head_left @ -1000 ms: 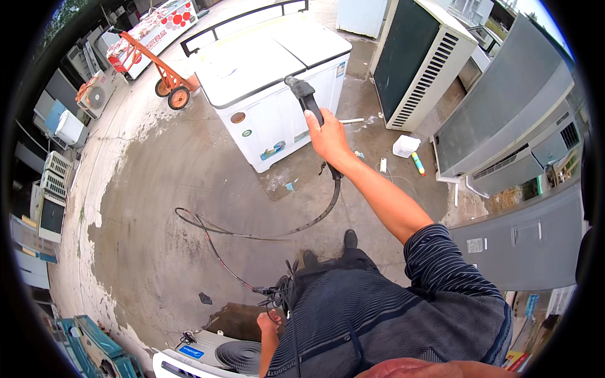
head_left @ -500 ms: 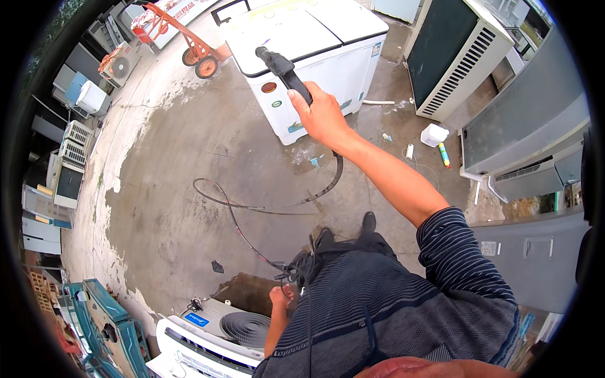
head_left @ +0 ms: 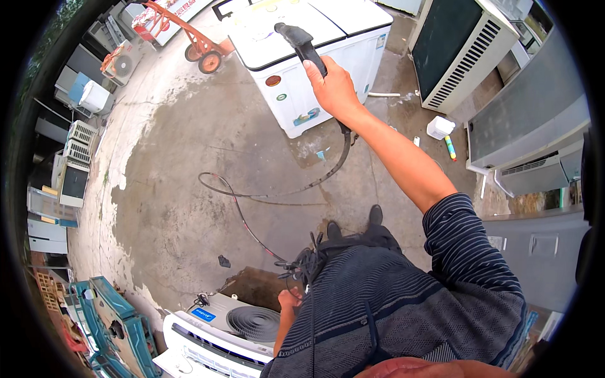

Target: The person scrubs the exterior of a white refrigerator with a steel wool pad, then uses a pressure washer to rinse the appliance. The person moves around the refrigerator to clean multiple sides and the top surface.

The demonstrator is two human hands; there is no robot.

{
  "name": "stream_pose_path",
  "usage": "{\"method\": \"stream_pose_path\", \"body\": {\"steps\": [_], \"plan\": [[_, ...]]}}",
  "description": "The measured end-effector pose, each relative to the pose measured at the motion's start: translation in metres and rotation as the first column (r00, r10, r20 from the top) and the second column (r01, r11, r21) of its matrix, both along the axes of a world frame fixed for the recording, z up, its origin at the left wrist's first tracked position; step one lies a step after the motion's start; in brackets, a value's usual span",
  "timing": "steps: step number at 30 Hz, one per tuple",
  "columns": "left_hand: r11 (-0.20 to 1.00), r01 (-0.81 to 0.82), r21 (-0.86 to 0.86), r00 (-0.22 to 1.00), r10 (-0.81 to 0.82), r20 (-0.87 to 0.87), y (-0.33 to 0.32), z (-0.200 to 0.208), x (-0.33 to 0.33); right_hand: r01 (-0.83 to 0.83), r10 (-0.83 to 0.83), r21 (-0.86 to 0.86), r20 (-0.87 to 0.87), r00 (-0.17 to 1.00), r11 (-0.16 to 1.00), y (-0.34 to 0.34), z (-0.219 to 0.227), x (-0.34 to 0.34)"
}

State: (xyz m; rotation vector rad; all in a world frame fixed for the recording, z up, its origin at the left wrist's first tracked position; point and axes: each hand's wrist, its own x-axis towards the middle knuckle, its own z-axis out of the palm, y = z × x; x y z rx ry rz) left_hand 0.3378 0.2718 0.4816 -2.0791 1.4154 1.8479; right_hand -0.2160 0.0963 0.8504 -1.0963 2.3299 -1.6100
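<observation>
My right hand is wrapped round the grip of a black spray gun, held out in front of me. Its nozzle end is over the lid of a white twin-tub washing machine. From the gun's lower end a dark hose curves down, loops across the wet concrete and runs back to a tangle of black cords at my waist. Low on my left, beside those cords, my left hand is closed with its fingers curled; what they hold, if anything, is hidden.
An orange hand truck stands beyond the washer's left side. To the right are a large air-conditioner unit, a white jug and a grey cabinet. A unit with a round grille sits near my left hand.
My right hand and the spray gun have shifted slightly right in the picture, and the nozzle has moved right and up over the washer lid. My left hand stays closed.
</observation>
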Motion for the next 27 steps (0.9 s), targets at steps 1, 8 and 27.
{"method": "stream_pose_path", "body": {"steps": [1,8,27], "plan": [[0.996,0.081,-0.047,0.997,-0.08,0.021,-0.001,0.007,-0.002,0.013,-0.013,-0.005,0.004,1.0,1.0,0.001,-0.001,-0.005],[0.997,-0.071,-0.02,0.993,0.069,-0.09,-0.017,-0.009,-0.003,0.123,-0.123,-0.051,-0.012,0.992,0.991,0.016,-0.004,-0.039],[0.985,-0.171,0.03,0.982,0.173,-0.079,-0.048,0.02,-0.033,0.237,-0.237,-0.091,0.013,0.971,0.967,0.056,-0.015,-0.08]]}}
